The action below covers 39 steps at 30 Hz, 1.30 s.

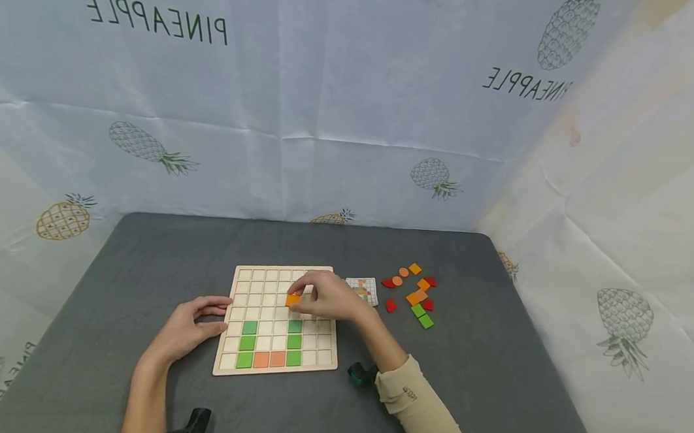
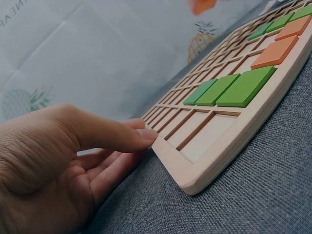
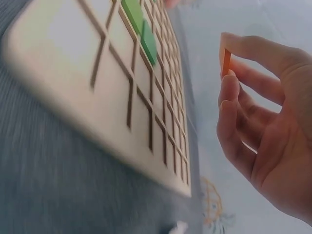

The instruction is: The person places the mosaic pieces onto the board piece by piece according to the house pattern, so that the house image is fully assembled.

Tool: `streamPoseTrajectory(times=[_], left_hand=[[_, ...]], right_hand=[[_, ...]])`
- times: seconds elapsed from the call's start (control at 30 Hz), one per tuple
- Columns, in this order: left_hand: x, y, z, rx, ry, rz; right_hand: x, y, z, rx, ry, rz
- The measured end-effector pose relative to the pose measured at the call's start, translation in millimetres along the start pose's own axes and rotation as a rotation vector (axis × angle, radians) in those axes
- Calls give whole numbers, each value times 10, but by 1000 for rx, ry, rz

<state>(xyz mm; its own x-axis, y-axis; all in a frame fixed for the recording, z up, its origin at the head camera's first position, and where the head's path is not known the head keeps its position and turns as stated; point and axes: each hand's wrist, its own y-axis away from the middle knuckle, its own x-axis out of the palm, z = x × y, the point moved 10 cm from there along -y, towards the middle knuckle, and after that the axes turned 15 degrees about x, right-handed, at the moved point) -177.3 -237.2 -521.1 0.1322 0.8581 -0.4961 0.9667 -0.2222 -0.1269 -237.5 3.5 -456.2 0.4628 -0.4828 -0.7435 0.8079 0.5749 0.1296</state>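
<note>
A wooden grid board [image 1: 267, 314] lies on the table. Green tiles [image 1: 247, 343] form two short columns in it, with two salmon tiles [image 1: 261, 359] between them in the bottom row. My left hand [image 1: 189, 326] is at the board's left edge; in the left wrist view its thumb [image 2: 141, 138] touches the rim, fingers relaxed. Above the board's middle, my right hand [image 1: 331, 295] pinches an orange square tile [image 1: 292, 300] between thumb and fingers. The right wrist view shows that tile [image 3: 226, 62] edge-on, held clear of the board.
Right of the board lies a printed pattern card [image 1: 369, 291], partly behind the right hand. Beyond it are scattered loose pieces: orange squares [image 1: 415, 269], orange discs [image 1: 403, 272], red pieces [image 1: 391, 305] and green squares [image 1: 426, 321]. A pineapple-print cloth [image 1: 341, 98] hangs behind the table.
</note>
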Motion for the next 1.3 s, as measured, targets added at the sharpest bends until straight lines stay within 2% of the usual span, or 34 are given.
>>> streamPoseTrajectory(times=[0.47, 0.7, 0.97, 1.3], left_hand=[[-17, 1, -10, -1, -1, -4], [-10, 2, 4, -11, 6, 1], [-6, 6, 2, -15, 12, 1], [-2, -1, -1, -7, 4, 3]], right_hand=[[445, -357, 317, 8, 136, 67], [599, -474, 362, 55, 197, 82], [684, -531, 332, 117, 233, 58], [696, -531, 369, 122, 233, 47]])
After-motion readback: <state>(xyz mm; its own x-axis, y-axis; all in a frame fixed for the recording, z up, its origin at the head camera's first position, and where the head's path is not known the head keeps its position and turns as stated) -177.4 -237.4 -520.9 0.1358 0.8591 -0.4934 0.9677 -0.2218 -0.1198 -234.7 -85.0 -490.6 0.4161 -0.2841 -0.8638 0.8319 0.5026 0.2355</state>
